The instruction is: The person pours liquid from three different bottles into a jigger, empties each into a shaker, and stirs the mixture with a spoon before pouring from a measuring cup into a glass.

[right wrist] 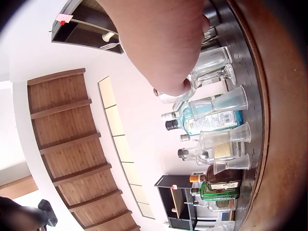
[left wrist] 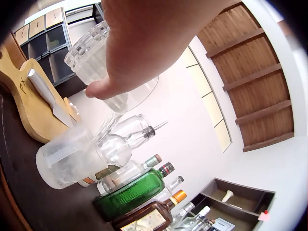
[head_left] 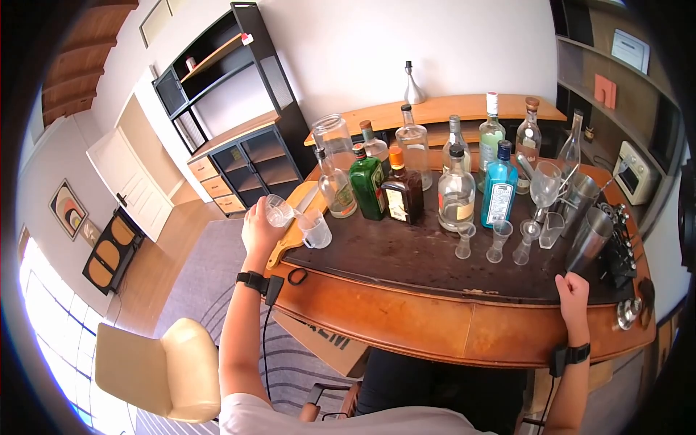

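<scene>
From the seat, at 11 o'clock, the left hand (head_left: 262,230) grips a tilted drinking glass (head_left: 278,211), liquid streaming into the plastic jug (head_left: 315,230) beside the cutting board (head_left: 293,221). Tabletop (head_left: 391,254) runs from jug to jiggers (head_left: 499,243) at 1; the right hand (head_left: 573,291), fingers curled, is near the front edge at 2.

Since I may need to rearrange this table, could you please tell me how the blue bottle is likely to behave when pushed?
The blue bottle looks like glass, so it is probably stiff and breakable. Tall and upright, it may tip if pushed near its cap. Its flat labelled front suggests it would be less apt to roll.
</scene>
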The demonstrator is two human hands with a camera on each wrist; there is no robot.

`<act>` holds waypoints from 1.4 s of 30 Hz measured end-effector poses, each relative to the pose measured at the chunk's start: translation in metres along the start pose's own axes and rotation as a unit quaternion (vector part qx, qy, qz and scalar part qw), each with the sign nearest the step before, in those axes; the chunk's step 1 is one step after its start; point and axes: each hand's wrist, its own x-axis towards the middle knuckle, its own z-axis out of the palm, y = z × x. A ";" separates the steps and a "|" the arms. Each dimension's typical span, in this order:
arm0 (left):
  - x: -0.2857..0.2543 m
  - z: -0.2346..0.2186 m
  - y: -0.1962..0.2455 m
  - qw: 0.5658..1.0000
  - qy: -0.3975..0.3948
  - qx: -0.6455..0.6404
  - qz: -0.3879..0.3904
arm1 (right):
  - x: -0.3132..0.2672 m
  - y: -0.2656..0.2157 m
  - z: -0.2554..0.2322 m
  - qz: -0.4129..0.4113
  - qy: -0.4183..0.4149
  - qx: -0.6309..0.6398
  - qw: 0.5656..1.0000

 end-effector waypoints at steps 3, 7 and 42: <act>0.004 -0.008 0.000 1.000 0.000 0.018 0.011 | 0.000 0.000 0.000 -0.009 0.003 -0.008 1.000; 0.009 -0.011 -0.001 0.999 0.013 0.025 0.026 | 0.000 0.002 0.000 -0.011 0.005 -0.004 1.000; 0.014 0.010 0.038 0.907 0.027 0.253 0.336 | -0.001 -0.008 -0.002 -0.005 -0.005 0.004 1.000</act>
